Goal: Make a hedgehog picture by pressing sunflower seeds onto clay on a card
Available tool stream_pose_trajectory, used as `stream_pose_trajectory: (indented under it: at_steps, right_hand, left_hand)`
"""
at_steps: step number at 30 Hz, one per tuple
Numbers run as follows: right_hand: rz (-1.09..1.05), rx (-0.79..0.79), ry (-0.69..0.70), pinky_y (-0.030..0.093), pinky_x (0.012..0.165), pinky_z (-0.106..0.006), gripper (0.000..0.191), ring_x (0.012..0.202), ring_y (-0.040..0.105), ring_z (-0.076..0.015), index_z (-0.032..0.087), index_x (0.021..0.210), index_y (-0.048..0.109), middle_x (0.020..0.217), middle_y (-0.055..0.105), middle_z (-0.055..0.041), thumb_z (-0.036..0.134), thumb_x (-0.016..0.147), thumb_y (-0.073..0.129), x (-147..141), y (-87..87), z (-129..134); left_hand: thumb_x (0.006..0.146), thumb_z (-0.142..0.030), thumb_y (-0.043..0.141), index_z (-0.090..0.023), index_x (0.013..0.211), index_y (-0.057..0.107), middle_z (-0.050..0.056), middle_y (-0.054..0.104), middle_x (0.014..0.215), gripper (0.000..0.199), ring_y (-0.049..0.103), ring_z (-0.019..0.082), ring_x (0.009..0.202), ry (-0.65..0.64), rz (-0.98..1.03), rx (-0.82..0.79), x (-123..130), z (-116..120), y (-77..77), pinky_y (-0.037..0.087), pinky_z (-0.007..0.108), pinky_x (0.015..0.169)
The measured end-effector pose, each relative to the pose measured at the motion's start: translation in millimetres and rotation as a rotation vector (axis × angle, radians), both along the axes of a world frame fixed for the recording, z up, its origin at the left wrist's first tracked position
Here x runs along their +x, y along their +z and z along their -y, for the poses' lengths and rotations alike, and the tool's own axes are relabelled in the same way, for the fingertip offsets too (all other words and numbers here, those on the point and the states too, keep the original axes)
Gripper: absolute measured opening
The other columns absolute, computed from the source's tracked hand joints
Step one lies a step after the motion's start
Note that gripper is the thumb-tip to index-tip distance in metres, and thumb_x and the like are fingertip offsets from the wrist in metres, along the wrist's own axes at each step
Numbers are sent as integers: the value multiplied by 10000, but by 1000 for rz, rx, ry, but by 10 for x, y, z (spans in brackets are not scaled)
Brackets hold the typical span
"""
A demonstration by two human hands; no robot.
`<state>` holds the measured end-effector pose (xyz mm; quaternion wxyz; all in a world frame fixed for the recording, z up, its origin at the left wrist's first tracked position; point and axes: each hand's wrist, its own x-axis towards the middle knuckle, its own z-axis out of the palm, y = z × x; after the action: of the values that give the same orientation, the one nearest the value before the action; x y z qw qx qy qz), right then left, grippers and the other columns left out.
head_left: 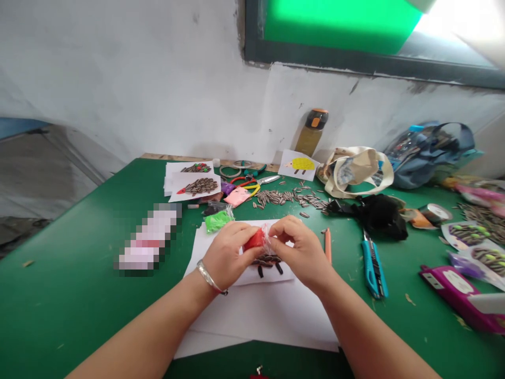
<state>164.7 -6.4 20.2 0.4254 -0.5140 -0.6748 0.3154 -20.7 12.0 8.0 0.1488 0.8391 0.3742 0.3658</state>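
A small red packet in clear plastic is held up between both hands. My left hand pinches its red part between thumb and fingers. At the packet's right end, my right hand has thumb and fingertips closed on the clear wrapping. Just below them lies a white card with a dark seed figure that has two black legs; the hands hide its upper part. Larger white sheets lie under the card.
Sunflower seeds, scissors, a green packet and seed pictures lie behind the hands. A blue cutter and purple tool are at right. A bottle and cloth bag stand near the wall.
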Motion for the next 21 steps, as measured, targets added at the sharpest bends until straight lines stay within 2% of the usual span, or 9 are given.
stream_pose_trajectory:
  at_steps: [4, 11, 16, 21]
  right_hand:
    - [54, 40, 10, 446, 658, -282, 135, 699, 531, -138, 262, 902, 707, 817, 572, -23, 233, 828, 597, -2, -13, -4]
    - [144, 33, 98, 457, 691, -266, 195, 790, 577, -147, 294, 943, 727, 897, 613, -27, 214, 855, 573, -7, -23, 1]
    - [281, -53, 137, 444, 698, -268, 143, 816, 596, -155, 249, 815, 698, 889, 631, -26, 208, 853, 566, 0, 12, -9]
    - [370, -89, 179, 425, 669, -267, 154, 769, 580, -152, 233, 737, 670, 818, 618, -20, 228, 850, 566, 13, 31, -9]
  left_hand:
    - [867, -300, 625, -192, 934, 686, 55, 693, 906, 141, 601, 204, 865, 0, 2, -14, -5, -7, -18, 490, 366, 813]
    - [893, -255, 578, -185, 941, 705, 56, 683, 875, 153, 594, 191, 836, -10, -15, 0, 12, 12, -23, 493, 341, 788]
    - [883, -231, 598, -173, 851, 701, 53, 678, 840, 122, 586, 184, 807, -29, -41, 16, 23, 36, -45, 478, 323, 766]
    - [876, -217, 608, -171, 904, 686, 48, 685, 855, 95, 588, 188, 825, -52, -105, 21, 27, 44, -90, 468, 339, 796]
